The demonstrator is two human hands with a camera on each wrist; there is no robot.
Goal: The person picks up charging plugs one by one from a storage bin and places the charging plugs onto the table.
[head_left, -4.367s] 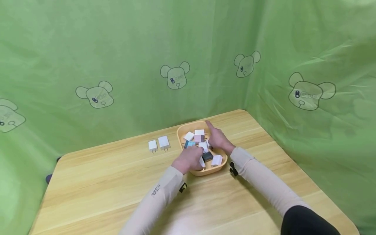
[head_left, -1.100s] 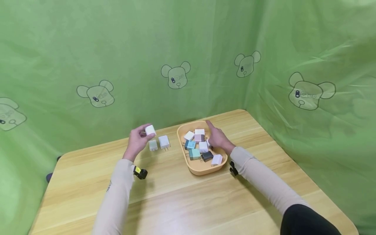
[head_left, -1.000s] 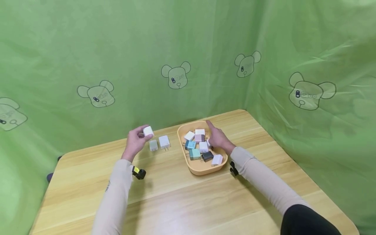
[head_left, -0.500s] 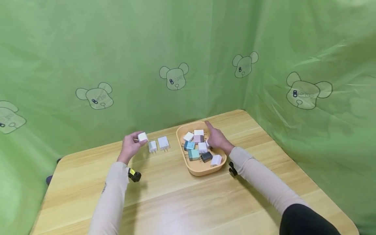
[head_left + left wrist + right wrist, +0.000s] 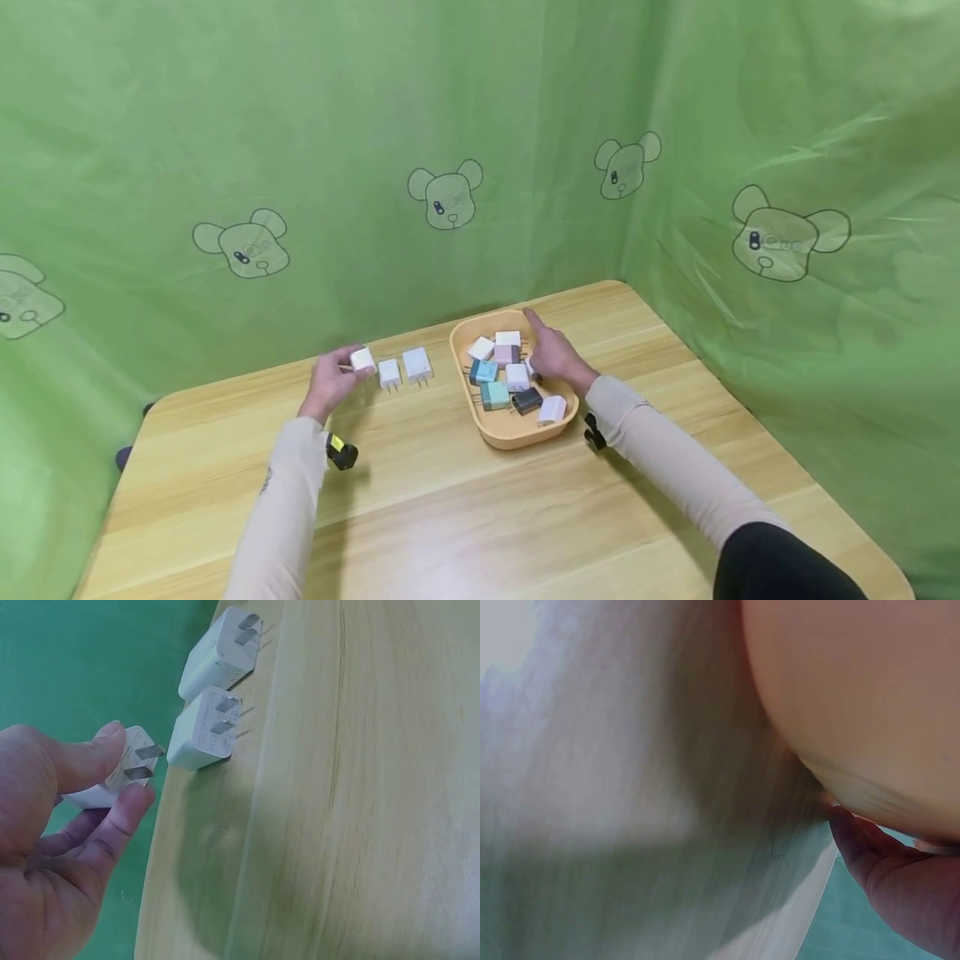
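Note:
My left hand pinches a white plug charger between thumb and fingers near the table's back edge. In the left wrist view its two metal prongs point away from the palm, towards the table. To its right, two white chargers, a smaller one and a larger one, lie side by side with prongs facing me. My right hand grips the right rim of an orange tray, thumb over the edge and fingers against the outer wall. The right hand partly covers one charger inside.
Several chargers lie in the tray, among them a blue one, a mint-green one, a black one and white ones. A green curtain hangs right behind the wooden table.
My left hand has come out of the tray with a white charger, passed over the row and lowered it to the left of the two chargers. The right hand stays on the tray.

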